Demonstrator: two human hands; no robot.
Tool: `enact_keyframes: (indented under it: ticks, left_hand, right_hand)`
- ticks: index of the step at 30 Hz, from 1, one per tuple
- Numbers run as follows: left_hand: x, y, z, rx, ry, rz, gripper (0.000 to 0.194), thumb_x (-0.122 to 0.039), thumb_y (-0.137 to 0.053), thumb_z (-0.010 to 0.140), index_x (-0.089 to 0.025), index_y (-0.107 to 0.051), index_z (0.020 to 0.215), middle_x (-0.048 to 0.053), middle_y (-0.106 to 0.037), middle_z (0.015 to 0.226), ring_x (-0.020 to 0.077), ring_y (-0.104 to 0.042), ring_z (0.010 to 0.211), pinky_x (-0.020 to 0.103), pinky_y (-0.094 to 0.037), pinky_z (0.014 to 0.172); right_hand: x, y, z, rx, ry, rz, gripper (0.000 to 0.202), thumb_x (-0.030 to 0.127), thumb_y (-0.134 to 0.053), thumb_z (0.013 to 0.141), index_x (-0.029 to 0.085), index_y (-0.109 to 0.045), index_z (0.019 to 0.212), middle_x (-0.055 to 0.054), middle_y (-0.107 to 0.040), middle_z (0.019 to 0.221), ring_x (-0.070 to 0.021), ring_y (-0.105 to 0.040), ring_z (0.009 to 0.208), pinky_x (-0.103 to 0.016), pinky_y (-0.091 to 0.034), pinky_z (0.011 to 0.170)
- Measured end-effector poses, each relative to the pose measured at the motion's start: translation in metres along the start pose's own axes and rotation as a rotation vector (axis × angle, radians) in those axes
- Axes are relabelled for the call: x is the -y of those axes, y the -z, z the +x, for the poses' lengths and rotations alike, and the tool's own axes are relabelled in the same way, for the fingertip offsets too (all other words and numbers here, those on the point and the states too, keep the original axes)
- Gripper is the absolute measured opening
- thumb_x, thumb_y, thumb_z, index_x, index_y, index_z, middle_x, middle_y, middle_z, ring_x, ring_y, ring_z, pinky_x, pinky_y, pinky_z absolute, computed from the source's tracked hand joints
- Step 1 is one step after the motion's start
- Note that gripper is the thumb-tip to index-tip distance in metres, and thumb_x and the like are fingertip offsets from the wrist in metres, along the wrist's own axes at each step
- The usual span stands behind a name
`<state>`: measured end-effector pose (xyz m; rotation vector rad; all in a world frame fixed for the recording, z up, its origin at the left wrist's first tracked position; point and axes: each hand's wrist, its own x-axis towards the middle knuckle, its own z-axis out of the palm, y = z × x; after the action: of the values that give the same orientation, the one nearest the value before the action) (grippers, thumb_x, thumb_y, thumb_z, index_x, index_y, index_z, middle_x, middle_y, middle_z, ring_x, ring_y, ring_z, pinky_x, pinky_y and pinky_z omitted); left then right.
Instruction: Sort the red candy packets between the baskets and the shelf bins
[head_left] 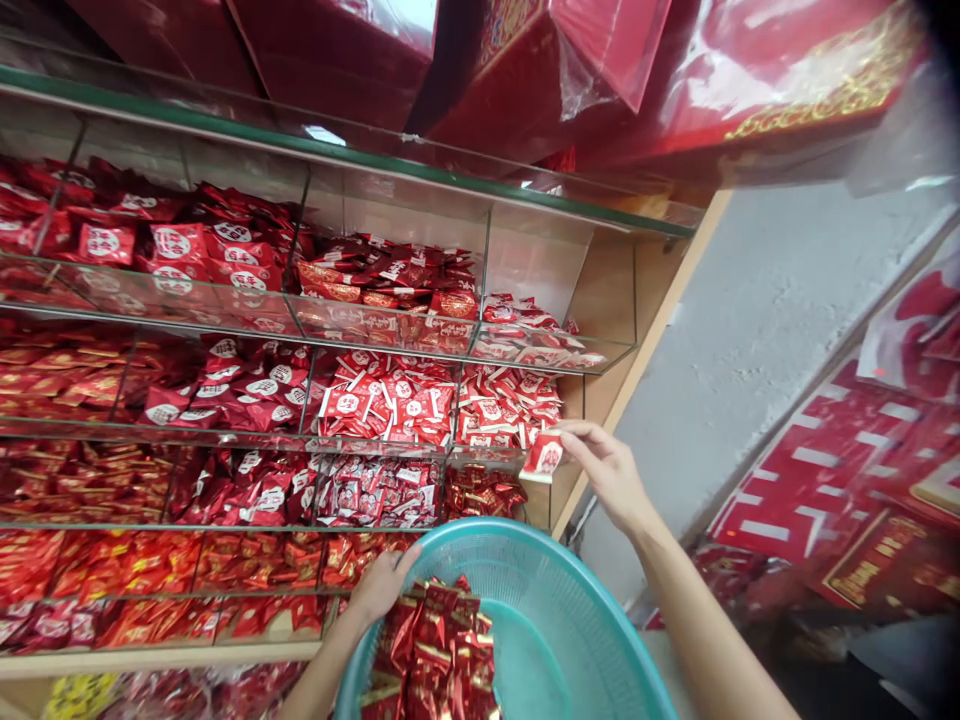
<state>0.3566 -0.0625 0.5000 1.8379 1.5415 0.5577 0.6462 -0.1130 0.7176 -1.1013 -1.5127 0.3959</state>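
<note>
Right fingers [581, 436] tight on a small red packet [543, 457], pale-edged, white-patched; left fingers [405, 563] gripping a teal basket [559, 585].

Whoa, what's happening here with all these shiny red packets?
A person is handling small packets in front of a clear glass shelf unit with compartments. Their right hand holds up one small red-and-white packet by its edge, near the shelves. Their left hand grips the rim of a round teal plastic basket. Shiny red-and-gold packets lie in one side of the basket, while part of its bottom shows bare.
</note>
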Motion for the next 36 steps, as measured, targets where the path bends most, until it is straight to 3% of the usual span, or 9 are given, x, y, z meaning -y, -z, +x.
enact_keyframes:
  ticks: [3, 6, 10, 13, 19, 25, 31, 36]
  left_hand:
    - [-0.001, 0.0, 0.0, 0.004, 0.002, 0.01, 0.058, -0.067, -0.023, 0.075, -0.019, -0.05, 0.055, -0.001, -0.05, 0.052, 0.015, -0.049, 0.055, 0.024, -0.033, 0.055]
    - [0.0, 0.0, 0.001, 0.008, 0.001, 0.001, 0.059, -0.068, -0.023, 0.074, -0.019, -0.048, 0.054, -0.001, -0.05, 0.052, 0.0152, -0.049, 0.055, 0.024, -0.033, 0.055]
    - [0.001, -0.001, 0.003, 0.007, -0.017, -0.01, 0.058, -0.068, -0.023, 0.074, -0.019, -0.047, 0.053, -0.001, -0.049, 0.051, 0.0152, -0.049, 0.055, 0.024, -0.034, 0.056]
    - [0.002, -0.001, 0.003, 0.006, -0.033, -0.013, 0.057, -0.067, -0.023, 0.075, -0.019, -0.046, 0.053, -0.001, -0.048, 0.051, 0.0151, -0.049, 0.055, 0.024, -0.034, 0.057]
    - [0.0, 0.0, 0.001, 0.013, -0.04, -0.026, 0.054, -0.065, -0.023, 0.076, -0.02, -0.043, 0.052, -0.002, -0.045, 0.051, 0.0143, -0.048, 0.055, 0.023, -0.033, 0.056]
    - [0.004, -0.003, 0.002, 0.0, -0.029, -0.025, 0.055, -0.066, -0.024, 0.075, -0.02, -0.042, 0.052, -0.003, -0.043, 0.049, 0.0139, -0.046, 0.053, 0.024, -0.032, 0.055]
    - [0.003, -0.002, 0.002, 0.006, -0.027, -0.007, 0.058, -0.067, -0.022, 0.075, -0.019, -0.047, 0.055, -0.001, -0.049, 0.052, 0.015, -0.048, 0.055, 0.024, -0.033, 0.056]
    - [0.003, -0.001, 0.003, 0.004, -0.028, -0.002, 0.059, -0.067, -0.022, 0.075, -0.019, -0.051, 0.057, -0.001, -0.052, 0.054, 0.0154, -0.05, 0.057, 0.024, -0.034, 0.057]
  right_hand:
    - [-0.028, -0.024, -0.035, 0.153, -0.197, 0.067, 0.027, 0.043, -0.049, 0.08, 0.018, -0.056, 0.085, -0.001, -0.06, 0.077, -0.0118, -0.053, 0.067, -0.023, -0.043, 0.06]
    - [-0.082, -0.049, -0.071, 0.33, -0.332, 0.044, 0.028, 0.044, -0.047, 0.08, 0.017, -0.055, 0.079, 0.001, -0.056, 0.065, -0.0109, -0.05, 0.059, -0.022, -0.041, 0.055]
    - [-0.148, -0.07, -0.11, 0.421, -0.487, -0.162, 0.018, 0.029, -0.048, 0.077, 0.016, -0.051, 0.064, 0.002, -0.054, 0.057, -0.0107, -0.049, 0.055, -0.022, -0.04, 0.055]
    - [-0.169, -0.077, -0.124, 0.458, -0.551, -0.21, 0.011, 0.018, -0.049, 0.07, 0.016, -0.051, 0.06, 0.003, -0.053, 0.053, -0.0101, -0.049, 0.052, -0.021, -0.039, 0.052]
    - [-0.174, -0.082, -0.132, 0.499, -0.667, -0.197, 0.016, 0.018, -0.046, 0.07, 0.018, -0.049, 0.055, 0.003, -0.048, 0.043, -0.0089, -0.044, 0.038, -0.02, -0.033, 0.039]
    - [-0.177, -0.084, -0.144, 0.428, -0.6, -0.21, 0.017, 0.021, -0.043, 0.074, 0.021, -0.053, 0.06, -0.001, -0.054, 0.049, -0.0157, -0.052, 0.043, -0.028, -0.04, 0.042]
    - [-0.17, -0.084, -0.146, 0.37, -0.526, -0.567, 0.017, 0.025, -0.043, 0.075, 0.023, -0.059, 0.07, -0.004, -0.063, 0.071, -0.0215, -0.06, 0.074, -0.032, -0.047, 0.064]
    - [-0.144, -0.069, -0.134, 0.333, -0.551, -0.836, 0.023, 0.03, -0.042, 0.08, 0.022, -0.058, 0.095, -0.006, -0.064, 0.088, -0.0223, -0.059, 0.087, -0.03, -0.043, 0.072]
